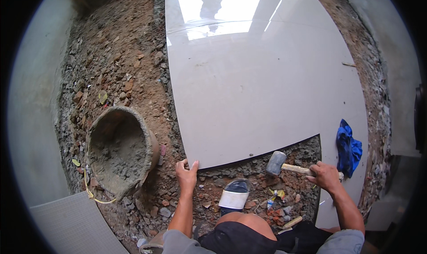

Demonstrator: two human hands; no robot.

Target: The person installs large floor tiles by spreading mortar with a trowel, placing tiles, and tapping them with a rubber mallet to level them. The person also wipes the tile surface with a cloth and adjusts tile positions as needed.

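Note:
My left hand (186,174) is at the near left corner of a large, glossy pale floor tile (249,98). Its fingers curl against the left edge, and the thumb rests by the front edge. In my right hand (324,175) is a rubber mallet (276,163), gripped by its pale wooden handle. The grey mallet head points left, in front of the tile's front edge and over a strip of rough grey mortar (302,154). A crumpled blue cloth (348,148) lies on the pale tiled surface beyond my right hand.
On the left, a worn basket-like tub (153,147) holding grey mortar (122,154) stands on rubble-strewn ground (120,71). A gridded tile (78,225) lies at lower left. My sandalled foot (234,196) and a wooden-handled tool (291,223) are near the front. Walls flank both sides.

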